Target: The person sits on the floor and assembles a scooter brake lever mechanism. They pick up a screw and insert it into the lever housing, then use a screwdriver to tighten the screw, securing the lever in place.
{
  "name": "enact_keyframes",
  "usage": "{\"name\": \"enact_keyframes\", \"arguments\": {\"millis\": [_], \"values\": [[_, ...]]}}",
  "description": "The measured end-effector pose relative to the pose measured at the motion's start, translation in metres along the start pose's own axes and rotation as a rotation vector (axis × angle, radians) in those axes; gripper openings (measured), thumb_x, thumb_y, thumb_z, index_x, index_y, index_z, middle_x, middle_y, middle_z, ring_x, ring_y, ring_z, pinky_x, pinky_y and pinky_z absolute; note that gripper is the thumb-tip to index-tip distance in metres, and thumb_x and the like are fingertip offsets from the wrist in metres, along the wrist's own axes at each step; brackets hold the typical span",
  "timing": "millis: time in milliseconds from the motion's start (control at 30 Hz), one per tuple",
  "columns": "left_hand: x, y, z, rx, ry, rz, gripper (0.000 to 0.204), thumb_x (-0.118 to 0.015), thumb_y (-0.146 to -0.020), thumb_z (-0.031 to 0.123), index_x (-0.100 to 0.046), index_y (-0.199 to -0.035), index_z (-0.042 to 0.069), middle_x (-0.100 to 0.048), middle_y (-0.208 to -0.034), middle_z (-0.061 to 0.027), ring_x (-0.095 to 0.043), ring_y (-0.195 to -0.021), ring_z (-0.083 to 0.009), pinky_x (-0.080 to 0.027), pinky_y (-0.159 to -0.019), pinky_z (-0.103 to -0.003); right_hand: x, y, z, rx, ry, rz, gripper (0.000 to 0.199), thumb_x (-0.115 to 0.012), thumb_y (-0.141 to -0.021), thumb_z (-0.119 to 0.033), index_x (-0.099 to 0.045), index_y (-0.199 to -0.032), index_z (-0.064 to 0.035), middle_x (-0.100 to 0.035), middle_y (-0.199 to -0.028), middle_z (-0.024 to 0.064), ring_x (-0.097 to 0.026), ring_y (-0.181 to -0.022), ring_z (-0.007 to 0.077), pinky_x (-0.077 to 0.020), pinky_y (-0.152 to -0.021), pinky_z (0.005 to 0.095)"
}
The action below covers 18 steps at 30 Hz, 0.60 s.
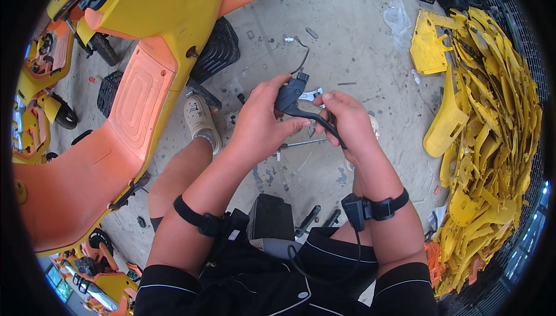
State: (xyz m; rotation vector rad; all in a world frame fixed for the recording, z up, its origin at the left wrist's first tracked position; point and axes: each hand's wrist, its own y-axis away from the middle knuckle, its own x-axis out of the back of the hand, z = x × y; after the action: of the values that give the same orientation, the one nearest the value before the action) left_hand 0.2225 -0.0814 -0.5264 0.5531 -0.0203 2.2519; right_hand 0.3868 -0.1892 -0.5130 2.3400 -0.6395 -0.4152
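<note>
A black brake lever is held up in front of me, its curved blade slanting down to the right. My left hand is closed around the housing end, with the thumb under the blade. At the other end, the fingers of my right hand are curled in on the blade. A silver metal piece shows between the housing and my right fingertips; whether it is pinched I cannot tell. From the housing a thin black cable runs away from me to a small connector.
A yellow and orange scooter body stands close on my left, beside a black ribbed basket. On my right is a high pile of yellow plastic panels. A metal rod and a plastic bag lie on the concrete floor.
</note>
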Motion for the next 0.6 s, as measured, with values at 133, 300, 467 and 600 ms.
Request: {"name": "enact_keyframes", "arguments": {"millis": [133, 300, 467, 600], "values": [[-0.003, 0.0, -0.002, -0.054, 0.04, 0.067, 0.078, -0.092, -0.071, 0.017, -0.053, -0.137, 0.005, -0.061, -0.114, -0.0134, -0.067, -0.091, -0.0236, -0.057, -0.081, -0.033, 0.004, -0.005, 0.0, 0.036, 0.011, 0.025, 0.03, -0.047, -0.106, -0.026, -0.061, -0.108, 0.0003, -0.063, -0.066, 0.0087, -0.043, -0.039, 0.0086, -0.0308, -0.037, 0.0231], [-0.006, -0.002, -0.013, -0.044, 0.178, 0.029, 0.081, -0.092, -0.071, 0.016, -0.049, -0.139, 0.002, -0.06, -0.118, -0.0167, -0.067, -0.101, -0.0255, -0.058, -0.085, -0.035, 0.002, -0.003, -0.001, 0.034, 0.011, 0.012, 0.031, -0.047, -0.107, -0.027, -0.061, -0.108, 0.0, -0.063, -0.066, 0.008, -0.043, -0.041, 0.0079, -0.031, -0.038, 0.0223], [-0.007, -0.002, -0.012, 0.014, 0.186, -0.042, 0.082, -0.087, -0.078, 0.005, -0.039, -0.144, 0.0, -0.056, -0.131, -0.0147, -0.063, -0.113, -0.0188, -0.058, -0.092, -0.033, 0.001, -0.002, -0.001, 0.039, 0.019, 0.025, 0.031, -0.047, -0.107, -0.028, -0.062, -0.108, -0.0002, -0.063, -0.066, 0.0074, -0.043, -0.042, 0.0074, -0.0308, -0.038, 0.0221], [-0.01, 0.0, -0.013, -0.007, 0.201, -0.025, 0.081, -0.086, -0.079, 0.004, -0.039, -0.145, 0.0, -0.056, -0.131, -0.0146, -0.061, -0.117, -0.0194, -0.058, -0.094, -0.033, 0.0, -0.004, 0.003, 0.055, 0.018, 0.035, 0.031, -0.048, -0.106, -0.027, -0.062, -0.107, 0.0003, -0.063, -0.067, 0.0067, -0.044, -0.043, 0.0078, -0.0318, -0.04, 0.0224]]}}
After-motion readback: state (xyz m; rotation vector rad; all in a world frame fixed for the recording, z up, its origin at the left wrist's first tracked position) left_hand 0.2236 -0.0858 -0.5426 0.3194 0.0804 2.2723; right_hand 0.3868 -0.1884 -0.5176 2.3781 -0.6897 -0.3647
